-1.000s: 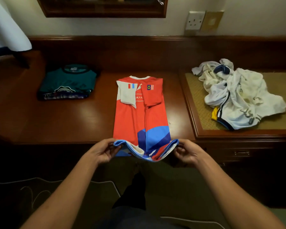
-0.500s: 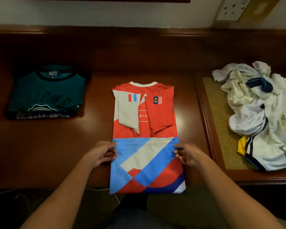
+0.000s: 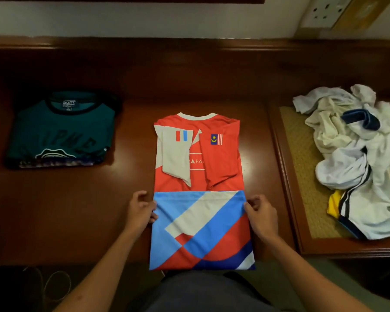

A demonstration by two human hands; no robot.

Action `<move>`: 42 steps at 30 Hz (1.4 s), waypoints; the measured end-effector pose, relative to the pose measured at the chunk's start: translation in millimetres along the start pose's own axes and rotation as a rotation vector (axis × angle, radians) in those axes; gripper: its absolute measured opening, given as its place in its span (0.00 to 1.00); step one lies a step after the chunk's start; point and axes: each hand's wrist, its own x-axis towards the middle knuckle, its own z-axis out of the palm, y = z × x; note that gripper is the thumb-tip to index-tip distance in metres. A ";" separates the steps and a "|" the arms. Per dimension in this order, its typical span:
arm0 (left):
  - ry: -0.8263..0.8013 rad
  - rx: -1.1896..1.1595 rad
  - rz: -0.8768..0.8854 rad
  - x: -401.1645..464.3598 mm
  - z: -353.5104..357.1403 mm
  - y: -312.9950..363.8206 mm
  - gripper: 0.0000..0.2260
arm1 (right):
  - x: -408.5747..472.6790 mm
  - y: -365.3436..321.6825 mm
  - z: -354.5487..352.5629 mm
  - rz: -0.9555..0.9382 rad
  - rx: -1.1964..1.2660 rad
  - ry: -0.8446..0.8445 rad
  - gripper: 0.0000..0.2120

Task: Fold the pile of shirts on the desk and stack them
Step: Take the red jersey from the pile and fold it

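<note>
From the head view, the red jersey (image 3: 198,154) lies flat in the middle of the counter (image 3: 65,210), sleeves tucked in, its hem end turned up over the lower body so a blue, white and red panel faces up. The left hand (image 3: 142,210) pinches the left corner of that turned-up edge and the right hand (image 3: 260,213) pinches the right corner — each grip closed on cloth, thumbs on top. The jersey looks thin, light and slick, likely to slide or sag in the middle, so the two corners of the folded edge seem the sound places to hold for the next fold toward the collar. Left of the jersey, well apart, sits the teal shirt (image 3: 61,134), folded on top of a stack; only slivers of what lies under it show, so the count is unclear. Right of the jersey, on a woven mat (image 3: 302,176), is the white pile (image 3: 360,167), crumpled — how many shirts it holds cannot be made out, and its right side runs out of frame.
</note>
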 end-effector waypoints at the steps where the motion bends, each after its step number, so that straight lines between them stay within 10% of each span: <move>1: 0.065 0.111 0.091 -5.1 -2.5 -6.0 0.14 | -6.9 8.3 -1.0 -0.113 -0.114 0.021 0.07; 5: 0.111 0.686 0.722 -42.1 -15.0 -51.2 0.13 | -38.5 55.2 -0.3 -0.734 -0.375 -0.002 0.11; 8: -0.050 1.029 1.025 -71.1 -22.3 -108.1 0.30 | -64.2 97.0 -0.4 -1.023 -0.520 -0.110 0.27; 12: -0.141 1.240 0.924 -88.3 -26.0 -139.5 0.43 | -86.1 121.2 -0.6 -0.972 -0.688 -0.157 0.42; 18: -0.082 1.080 0.883 -93.7 -24.5 -121.1 0.30 | -89.8 101.1 1.8 -0.909 -0.440 -0.073 0.25; 23: -0.040 0.715 0.814 -103.4 -29.8 -109.0 0.08 | -95.7 87.4 -10.0 -0.774 -0.251 -0.069 0.12; 32: 0.153 0.050 0.697 -98.8 -20.7 -6.2 0.10 | -61.1 -1.7 -48.4 -0.513 0.331 0.098 0.07; 42: 0.260 0.282 0.740 15.5 20.6 102.9 0.10 | 53.8 -115.4 -43.7 -0.389 0.138 0.212 0.06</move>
